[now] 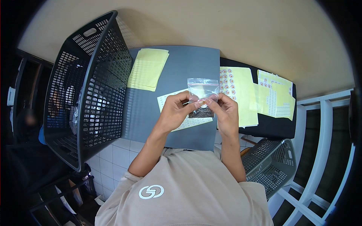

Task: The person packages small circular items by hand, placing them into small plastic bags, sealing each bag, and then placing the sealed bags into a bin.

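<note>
A clear zip bag point(202, 87) with dark contents in its lower part is held up above the grey table point(181, 67). My left hand point(175, 110) pinches the bag at its left side, and my right hand point(225, 109) pinches it at the right. Both thumbs press near a small round sticker or label on the bag's front, partly covered by the fingertips. Beneath the bag and my left hand lies a white label sheet point(196, 122) with rows of small print.
A large dark basket point(85, 94) stands on the left beside yellow sheets point(149, 68). Sticker sheets point(243, 94) and more label sheets point(277, 98) lie on a black surface at right. Another basket point(273, 165) is lower right. A blurred person point(30, 122) is far left.
</note>
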{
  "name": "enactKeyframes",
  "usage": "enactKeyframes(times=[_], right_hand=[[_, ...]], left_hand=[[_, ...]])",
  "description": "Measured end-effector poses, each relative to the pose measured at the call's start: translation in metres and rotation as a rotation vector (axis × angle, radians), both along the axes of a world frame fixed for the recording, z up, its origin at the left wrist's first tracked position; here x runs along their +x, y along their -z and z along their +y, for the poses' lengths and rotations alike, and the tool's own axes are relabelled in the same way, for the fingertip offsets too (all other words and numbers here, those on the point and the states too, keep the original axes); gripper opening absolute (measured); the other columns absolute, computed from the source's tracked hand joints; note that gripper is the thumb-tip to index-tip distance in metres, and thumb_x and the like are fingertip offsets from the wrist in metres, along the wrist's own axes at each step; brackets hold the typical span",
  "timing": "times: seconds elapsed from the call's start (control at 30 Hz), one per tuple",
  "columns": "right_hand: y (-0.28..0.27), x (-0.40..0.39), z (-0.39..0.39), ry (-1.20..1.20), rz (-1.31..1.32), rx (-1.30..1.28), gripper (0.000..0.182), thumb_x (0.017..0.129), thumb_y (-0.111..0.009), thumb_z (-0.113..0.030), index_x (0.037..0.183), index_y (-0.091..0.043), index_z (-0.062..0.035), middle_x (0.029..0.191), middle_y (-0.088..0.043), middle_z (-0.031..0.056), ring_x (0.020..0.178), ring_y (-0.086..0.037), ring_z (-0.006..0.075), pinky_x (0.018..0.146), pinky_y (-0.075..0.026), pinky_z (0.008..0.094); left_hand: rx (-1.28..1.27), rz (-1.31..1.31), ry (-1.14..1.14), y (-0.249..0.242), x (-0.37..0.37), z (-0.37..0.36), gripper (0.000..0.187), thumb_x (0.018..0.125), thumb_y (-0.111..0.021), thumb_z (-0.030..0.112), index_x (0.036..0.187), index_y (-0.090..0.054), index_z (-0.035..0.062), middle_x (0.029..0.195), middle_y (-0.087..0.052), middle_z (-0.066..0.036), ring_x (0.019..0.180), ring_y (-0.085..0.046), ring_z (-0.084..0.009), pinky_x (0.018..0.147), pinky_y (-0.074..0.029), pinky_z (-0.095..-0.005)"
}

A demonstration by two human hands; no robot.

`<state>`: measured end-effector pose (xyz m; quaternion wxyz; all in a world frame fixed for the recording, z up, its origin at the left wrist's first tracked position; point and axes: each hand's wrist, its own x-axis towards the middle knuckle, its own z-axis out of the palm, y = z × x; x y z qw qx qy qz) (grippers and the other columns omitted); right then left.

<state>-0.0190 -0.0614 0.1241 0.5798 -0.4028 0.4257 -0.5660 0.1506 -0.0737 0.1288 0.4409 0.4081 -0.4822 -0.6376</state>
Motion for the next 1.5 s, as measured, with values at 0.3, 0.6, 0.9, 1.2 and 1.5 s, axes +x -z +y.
enactKeyframes(times=[0.3, 0.6, 0.9, 1.2, 1.5], right_hand=[[0.005, -0.002, 0.001, -0.004, -0.104, 0.027, 0.005, 0.085, -0.065, -0.004, 0.085, -0.066, 0.0014, 0.080, -0.064, 0.0033, 0.074, -0.056, 0.0062, 0.069, -0.044, 0.0209], [0.039, -0.001, 0.010, -0.250, 0.064, 0.144, 0.010, 0.082, -0.070, -0.004, 0.087, -0.064, 0.0021, 0.078, -0.061, 0.0009, 0.066, -0.053, 0.0040, 0.056, -0.042, 0.0199], [0.105, -0.019, 0.013, -0.113, 0.593, 0.178, 0.026, 0.075, -0.077, -0.015, 0.090, -0.065, 0.0023, 0.084, -0.066, 0.0099, 0.078, -0.062, 0.0213, 0.069, -0.049, 0.0319], [0.146, -0.052, 0.022, 0.090, 0.566, 0.271, 0.053, 0.072, -0.077, -0.004, 0.116, -0.047, -0.0027, 0.088, -0.056, 0.0111, 0.073, -0.060, 0.0186, 0.064, -0.049, 0.0304], [0.143, -0.073, 0.025, 0.157, 0.621, 0.190, 0.037, 0.076, -0.072, 0.000, 0.110, -0.057, -0.0002, 0.084, -0.063, 0.0094, 0.068, -0.061, 0.0136, 0.061, -0.050, 0.0272]], left_hand=[[0.044, 0.044, 0.034, 0.002, 0.001, -0.001, 0.015, 0.089, -0.064, 0.010, 0.097, -0.065, -0.0020, 0.086, -0.062, -0.001, 0.080, -0.054, -0.0066, 0.071, -0.044, -0.0234], [0.058, -0.023, 0.029, 0.030, 0.010, 0.003, 0.013, 0.090, -0.063, 0.010, 0.099, -0.061, -0.0005, 0.088, -0.063, -0.003, 0.085, -0.057, -0.0091, 0.076, -0.047, -0.0256], [0.308, -0.083, -0.132, 0.087, 0.044, 0.007, 0.019, 0.097, -0.054, 0.021, 0.092, -0.058, 0.0034, 0.065, -0.052, 0.001, 0.057, -0.045, -0.0046, 0.052, -0.038, -0.0220], [0.329, -0.255, 0.000, 0.114, 0.016, 0.000, 0.022, 0.096, -0.055, 0.027, 0.099, -0.057, 0.0053, 0.074, -0.059, -0.001, 0.061, -0.044, -0.0048, 0.050, -0.032, -0.0225], [0.323, -0.287, 0.213, 0.129, -0.013, -0.008, 0.026, 0.094, -0.057, 0.027, 0.111, -0.054, 0.0072, 0.087, -0.063, -0.006, 0.074, -0.050, -0.0088, 0.064, -0.040, -0.0239]])
